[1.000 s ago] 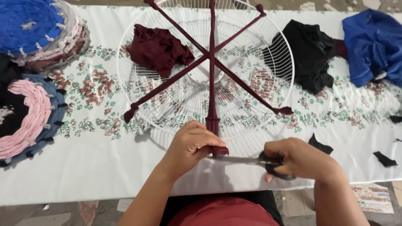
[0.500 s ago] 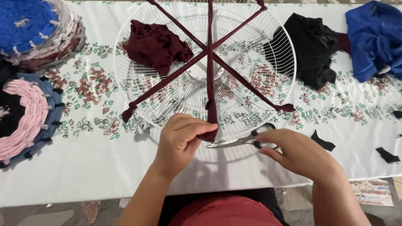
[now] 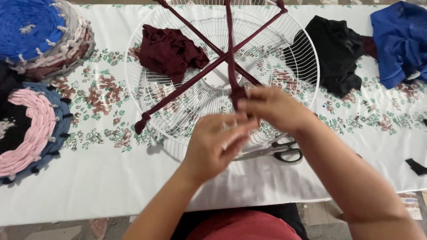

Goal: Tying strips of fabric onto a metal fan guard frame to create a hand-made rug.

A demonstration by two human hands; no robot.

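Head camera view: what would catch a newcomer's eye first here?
A round white wire fan guard lies mid-table, crossed by dark red fabric strips like spokes. Both hands, left hand and right hand, pinch the near strip end. Colourful braided round mats are stacked at far left; scissors lie below the hands.

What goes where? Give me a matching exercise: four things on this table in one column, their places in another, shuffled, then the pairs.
Things:
1. scissors
2. maroon cloth pile
3. blue cloth
4. pink-and-black round mat

Places:
A. far right end of the table
B. left edge of the table
C. on the white wire fan guard
D. on the tablecloth under the right hand

Pairs: 1-D, 2-C, 3-A, 4-B
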